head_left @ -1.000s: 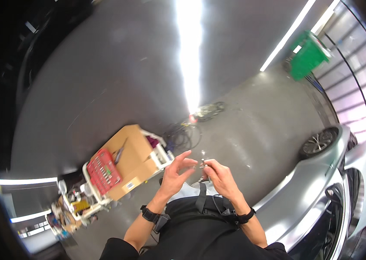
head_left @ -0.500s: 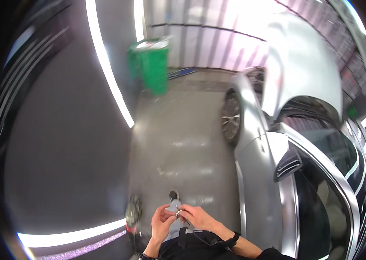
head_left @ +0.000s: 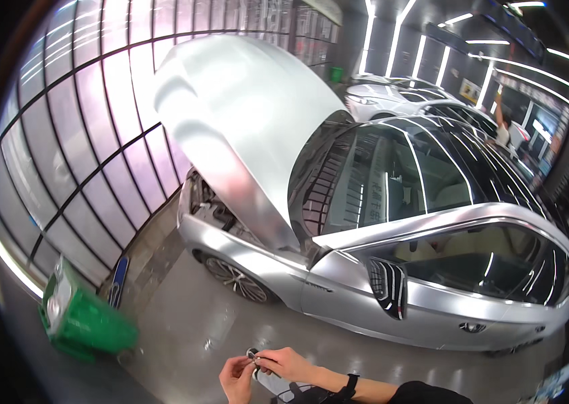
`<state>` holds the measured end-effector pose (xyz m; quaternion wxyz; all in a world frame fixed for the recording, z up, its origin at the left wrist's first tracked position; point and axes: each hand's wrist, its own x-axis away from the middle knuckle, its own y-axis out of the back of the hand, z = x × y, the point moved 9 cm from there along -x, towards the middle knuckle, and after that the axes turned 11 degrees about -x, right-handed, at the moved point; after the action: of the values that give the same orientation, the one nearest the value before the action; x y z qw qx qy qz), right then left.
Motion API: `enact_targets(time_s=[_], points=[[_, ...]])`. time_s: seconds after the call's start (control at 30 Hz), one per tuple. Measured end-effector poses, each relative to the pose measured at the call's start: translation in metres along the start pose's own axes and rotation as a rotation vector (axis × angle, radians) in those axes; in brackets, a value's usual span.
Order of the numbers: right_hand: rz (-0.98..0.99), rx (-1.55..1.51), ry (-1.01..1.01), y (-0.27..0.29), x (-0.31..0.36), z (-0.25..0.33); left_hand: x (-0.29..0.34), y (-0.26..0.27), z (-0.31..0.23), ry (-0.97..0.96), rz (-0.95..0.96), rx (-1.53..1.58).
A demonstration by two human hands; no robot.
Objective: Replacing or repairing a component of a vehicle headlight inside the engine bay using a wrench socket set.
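Note:
At the lower middle, my left hand (head_left: 235, 378) and my right hand (head_left: 291, 364) meet at the fingertips. Both are closed in a pinch on a small metallic piece (head_left: 255, 361), largely covered by the fingers and too small to name. A dark band circles my right wrist. Just beyond my hands stands a silver car (head_left: 358, 313), its side toward me. The raised bonnet (head_left: 251, 87) leaves part of the engine bay (head_left: 220, 214) showing.
A green wheeled bin (head_left: 89, 316) stands at the lower left, with a blue long object (head_left: 118, 279) beside it. A barred, bright wall (head_left: 96, 135) runs behind. Farther off are a white car (head_left: 392, 94) and another person (head_left: 502, 131) at the right.
My view has swung to the right and up, so the car fills the middle and the bin sits lower left. My hands stay together on the small metallic piece.

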<state>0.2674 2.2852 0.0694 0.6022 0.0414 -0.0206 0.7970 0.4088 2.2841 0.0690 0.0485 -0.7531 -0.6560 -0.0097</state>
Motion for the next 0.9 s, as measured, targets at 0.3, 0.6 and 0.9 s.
enact_targets(time_s=[0.3,0.6,0.9], points=[[0.240,-0.247,-0.082,-0.109,-0.369,0.046,-0.272,0.251,-0.059,-0.123,-0.299,-0.504],[0.587,-0.613,-0.596,-0.215,-0.630,0.026,-0.461,0.425,-0.037,-0.109,-0.190,-0.612],[0.308,-0.760,-0.513,-0.166,-0.902,0.027,-0.775,0.491,-0.078,-0.192,0.305,-0.667]])
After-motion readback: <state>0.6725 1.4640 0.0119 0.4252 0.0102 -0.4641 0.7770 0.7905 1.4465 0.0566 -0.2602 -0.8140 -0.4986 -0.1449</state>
